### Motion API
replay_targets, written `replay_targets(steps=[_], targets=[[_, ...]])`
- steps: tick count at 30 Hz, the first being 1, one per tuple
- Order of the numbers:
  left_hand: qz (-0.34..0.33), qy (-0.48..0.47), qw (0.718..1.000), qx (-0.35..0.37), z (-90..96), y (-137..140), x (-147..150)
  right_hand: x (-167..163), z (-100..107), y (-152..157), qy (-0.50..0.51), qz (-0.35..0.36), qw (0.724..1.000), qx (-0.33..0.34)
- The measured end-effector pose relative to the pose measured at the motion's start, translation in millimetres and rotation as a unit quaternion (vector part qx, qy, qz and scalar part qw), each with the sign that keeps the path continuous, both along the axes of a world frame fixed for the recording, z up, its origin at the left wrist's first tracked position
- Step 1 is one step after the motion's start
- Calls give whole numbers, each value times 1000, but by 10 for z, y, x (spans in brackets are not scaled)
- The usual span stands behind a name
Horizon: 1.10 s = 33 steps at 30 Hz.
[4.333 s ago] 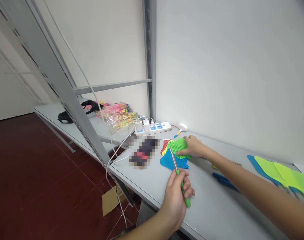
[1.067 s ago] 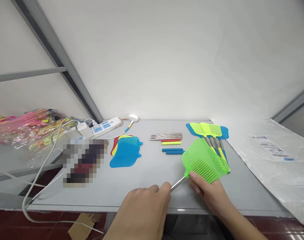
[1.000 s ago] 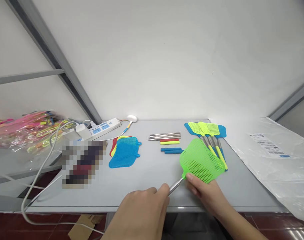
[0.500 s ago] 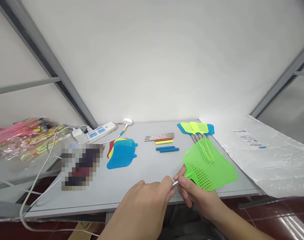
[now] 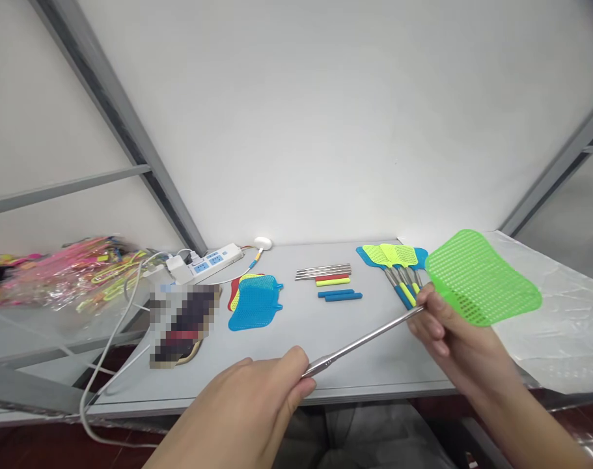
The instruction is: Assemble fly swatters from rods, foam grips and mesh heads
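Over the table's front edge I hold a fly swatter with a bright green mesh head [image 5: 484, 280] and a telescopic metal rod [image 5: 369, 337], drawn out long. My left hand [image 5: 250, 404] is closed round the rod's thicker end, which it partly hides. My right hand [image 5: 447, 326] pinches the rod where it meets the green head; the joint is hidden by the fingers. Beyond my right hand lie several fly swatters [image 5: 392, 256] with blue and yellow heads. Loose metal rods [image 5: 324, 270], a red grip sleeve [image 5: 332, 278], a yellow one [image 5: 332, 282] and blue ones [image 5: 344, 297] lie mid-table.
Loose swatter heads, the blue one [image 5: 254, 303] on top, lie left of centre. Farther left are a blurred-out object [image 5: 183, 326], a power strip [image 5: 220, 258] with white cables and bagged colourful goods [image 5: 76, 273]. White wrapping [image 5: 525, 345] covers the right side.
My hands have moved apart, and a long stretch of metal rod now shows between them. The green head has moved up and right, uncovering the handles of the swatters behind it.
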<state>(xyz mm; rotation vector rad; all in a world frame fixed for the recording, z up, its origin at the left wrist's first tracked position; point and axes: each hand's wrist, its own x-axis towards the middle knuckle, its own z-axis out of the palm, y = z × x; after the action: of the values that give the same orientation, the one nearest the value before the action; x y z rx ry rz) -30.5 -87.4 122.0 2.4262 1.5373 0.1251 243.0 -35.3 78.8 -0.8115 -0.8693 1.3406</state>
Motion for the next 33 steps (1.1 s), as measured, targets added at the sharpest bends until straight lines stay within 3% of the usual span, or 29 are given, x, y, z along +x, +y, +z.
replay_targets(steps=[4, 8, 12, 16, 23, 28, 33], targets=[[14, 16, 999, -24, 61, 9, 28, 121, 110, 101, 58, -48, 997, -14], [38, 51, 996, -56, 110, 42, 182, -170, 11, 28, 128, -62, 989, -39], [37, 64, 994, -81, 62, 80, 299, -649, -258, -168, 110, 85, 988, -75], [41, 44, 995, -82, 39, 110, 284, -751, -353, -213, 51, 128, 989, -51], [28, -26, 995, -96, 27, 100, 97, -328, -199, -94, -5, 137, 991, 9], [61, -42, 995, -60, -14, 69, -88, 169, -93, 92, 13, 58, 998, -20], [66, -57, 994, -69, 35, 99, -151, 778, 37, 343, 34, -61, 998, -4]])
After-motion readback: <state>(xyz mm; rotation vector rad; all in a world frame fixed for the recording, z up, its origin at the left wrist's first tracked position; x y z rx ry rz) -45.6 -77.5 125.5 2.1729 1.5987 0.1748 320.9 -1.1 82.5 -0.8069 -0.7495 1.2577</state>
